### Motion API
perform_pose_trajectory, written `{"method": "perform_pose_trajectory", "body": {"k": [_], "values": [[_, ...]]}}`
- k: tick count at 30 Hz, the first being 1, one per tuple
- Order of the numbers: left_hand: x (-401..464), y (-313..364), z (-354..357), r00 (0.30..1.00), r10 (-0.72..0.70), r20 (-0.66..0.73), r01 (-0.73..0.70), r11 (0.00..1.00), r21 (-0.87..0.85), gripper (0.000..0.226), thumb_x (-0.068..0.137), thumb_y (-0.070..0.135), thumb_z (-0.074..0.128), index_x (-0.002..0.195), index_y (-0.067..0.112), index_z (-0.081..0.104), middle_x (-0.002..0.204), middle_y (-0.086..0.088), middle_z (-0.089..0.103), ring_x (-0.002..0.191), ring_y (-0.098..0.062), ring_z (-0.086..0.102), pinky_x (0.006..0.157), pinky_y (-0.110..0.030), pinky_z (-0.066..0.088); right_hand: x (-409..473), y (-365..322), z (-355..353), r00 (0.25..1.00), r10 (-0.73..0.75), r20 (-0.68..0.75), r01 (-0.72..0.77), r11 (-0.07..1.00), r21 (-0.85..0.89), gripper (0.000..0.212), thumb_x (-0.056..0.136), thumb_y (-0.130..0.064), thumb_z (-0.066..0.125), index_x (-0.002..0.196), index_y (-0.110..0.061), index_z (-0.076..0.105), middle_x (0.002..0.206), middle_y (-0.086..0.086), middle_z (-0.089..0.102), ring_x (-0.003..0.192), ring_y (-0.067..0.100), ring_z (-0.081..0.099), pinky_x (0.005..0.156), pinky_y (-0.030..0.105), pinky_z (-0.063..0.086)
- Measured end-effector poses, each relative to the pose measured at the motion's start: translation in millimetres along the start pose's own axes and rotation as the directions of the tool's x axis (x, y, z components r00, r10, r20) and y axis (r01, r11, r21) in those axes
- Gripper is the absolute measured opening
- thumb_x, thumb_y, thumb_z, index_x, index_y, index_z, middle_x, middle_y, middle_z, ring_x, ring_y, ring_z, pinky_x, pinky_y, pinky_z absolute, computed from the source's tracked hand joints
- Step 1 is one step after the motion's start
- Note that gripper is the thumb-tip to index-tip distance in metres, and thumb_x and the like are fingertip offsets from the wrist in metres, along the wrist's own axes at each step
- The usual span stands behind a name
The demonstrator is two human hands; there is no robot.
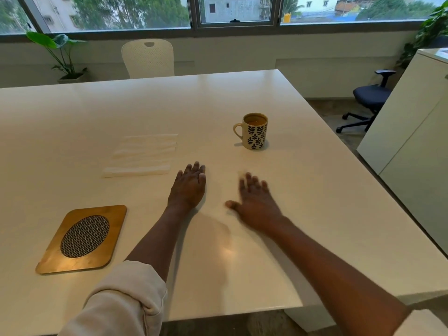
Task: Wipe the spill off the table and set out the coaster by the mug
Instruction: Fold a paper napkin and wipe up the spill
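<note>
Fingers of left hand (188, 187) and right hand (254, 202) lie spread, empty, on the surface (72, 132); wiping seems unstarted, so reach the napkin (143, 155) just beyond the left fingertips.

We note a white perforated chair (148, 58) at the table's far side, a potted plant (60, 57) to its left below the window (232, 10). At right — a dark office chair (371, 98) on casters, beside a white cabinet (409, 132); foliage (431, 32) above it.
</note>
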State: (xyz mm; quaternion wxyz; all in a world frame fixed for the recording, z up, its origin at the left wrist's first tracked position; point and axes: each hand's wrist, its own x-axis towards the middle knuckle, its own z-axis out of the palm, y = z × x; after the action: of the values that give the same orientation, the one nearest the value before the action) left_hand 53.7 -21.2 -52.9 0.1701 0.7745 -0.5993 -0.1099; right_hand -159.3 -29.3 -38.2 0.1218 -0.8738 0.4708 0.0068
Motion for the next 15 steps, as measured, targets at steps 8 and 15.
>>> {"method": "perform_pose_trajectory", "body": {"k": [8,15], "values": [[-0.9,-2.8,0.4,1.0,0.008,-0.008,-0.008,1.0,-0.02,0.051,0.105,0.026,0.016,0.154,0.018,0.027,0.163,-0.001,0.02,0.152,-0.017,0.012,0.122,-0.037,0.007,-21.5,-44.8,9.8,0.964,-0.247,-0.096,0.243,0.969,-0.055,0.057,0.1,-0.02,0.045,0.153,-0.014,0.026,0.16,0.011,0.024,0.147,0.031,0.021,0.119,0.043,0.017],[0.1,-2.6,1.7,1.0,0.0,-0.014,-0.001,0.999,-0.037,0.051,0.104,0.024,0.018,0.154,0.018,0.03,0.163,-0.002,0.022,0.151,-0.017,0.014,0.122,-0.038,0.008,-12.8,-29.8,-7.4,0.93,-0.264,-0.256,0.284,0.958,0.045,0.038,0.084,0.0,0.052,0.107,-0.023,0.071,0.098,0.0,0.071,0.09,0.022,0.056,0.076,0.039,0.051]]}}
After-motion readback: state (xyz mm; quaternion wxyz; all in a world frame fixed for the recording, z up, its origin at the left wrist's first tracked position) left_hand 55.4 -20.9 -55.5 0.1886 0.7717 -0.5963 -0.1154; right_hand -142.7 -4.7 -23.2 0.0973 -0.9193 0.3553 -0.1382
